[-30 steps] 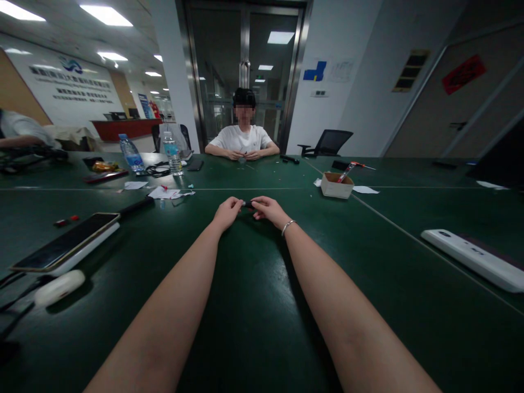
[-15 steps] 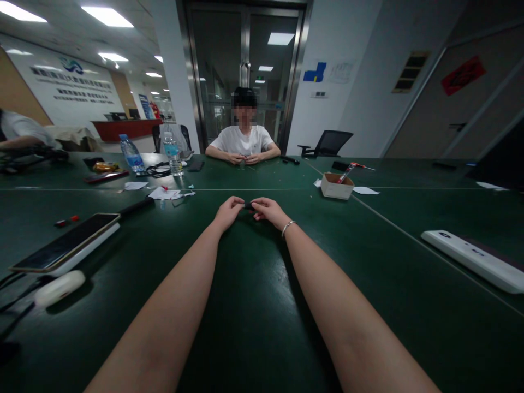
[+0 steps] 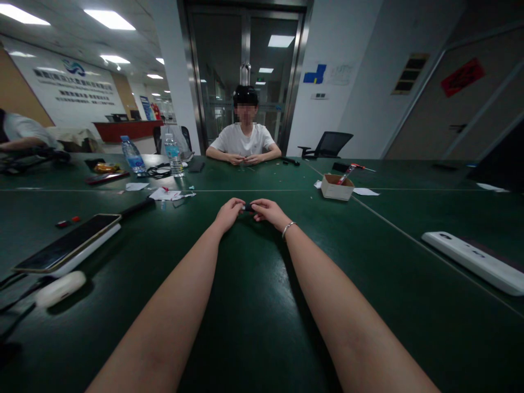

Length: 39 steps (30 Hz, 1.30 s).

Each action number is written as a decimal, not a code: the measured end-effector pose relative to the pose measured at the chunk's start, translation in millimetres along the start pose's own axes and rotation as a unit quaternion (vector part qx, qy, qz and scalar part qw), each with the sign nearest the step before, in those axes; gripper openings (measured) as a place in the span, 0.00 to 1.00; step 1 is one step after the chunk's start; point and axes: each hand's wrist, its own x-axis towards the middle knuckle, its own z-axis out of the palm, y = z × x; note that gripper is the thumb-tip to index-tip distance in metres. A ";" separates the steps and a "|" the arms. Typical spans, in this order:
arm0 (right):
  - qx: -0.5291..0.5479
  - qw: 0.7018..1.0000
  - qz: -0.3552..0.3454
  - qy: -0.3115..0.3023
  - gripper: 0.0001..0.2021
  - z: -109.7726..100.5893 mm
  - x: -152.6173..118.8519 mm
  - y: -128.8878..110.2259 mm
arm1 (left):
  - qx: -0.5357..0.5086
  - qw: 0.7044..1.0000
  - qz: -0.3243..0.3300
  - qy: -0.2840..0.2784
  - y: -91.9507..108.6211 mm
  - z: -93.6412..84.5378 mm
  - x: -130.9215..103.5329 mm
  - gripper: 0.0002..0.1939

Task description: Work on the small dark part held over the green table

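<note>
Well inside the far edge of the table [image 3: 254,305], a small black object [image 3: 248,207] sits between left hand [image 3: 227,215] and right hand [image 3: 270,213], each pinching one end.

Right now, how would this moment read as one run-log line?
left hand: at silver end of small black-and-silver object | right hand: holding black end | surface: green table beneath
</note>
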 end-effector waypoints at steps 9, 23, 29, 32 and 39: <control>-0.001 1.000 0.001 0.000 0.05 0.3 0.1 -0.4 | 0.003 1.000 -0.018 -0.008 1.8 -0.5 -0.9 0.15; 0.005 1.000 0.010 0.003 0.05 1.0 -1.8 -3.2 | -0.002 1.000 -0.010 -0.014 -1.7 -1.2 1.7 0.13; 0.004 1.000 -0.001 -0.002 0.06 -1.0 0.2 0.1 | -0.003 1.000 -0.007 -0.015 -0.4 -0.9 0.5 0.13; 0.004 1.000 -0.002 -0.003 0.06 -1.2 0.1 0.0 | -0.008 1.000 -0.006 -0.013 -2.6 -0.8 1.4 0.13; 0.004 1.000 0.003 -0.003 0.06 -0.7 0.5 -0.5 | -0.001 1.000 0.000 -0.002 0.0 -1.4 0.8 0.13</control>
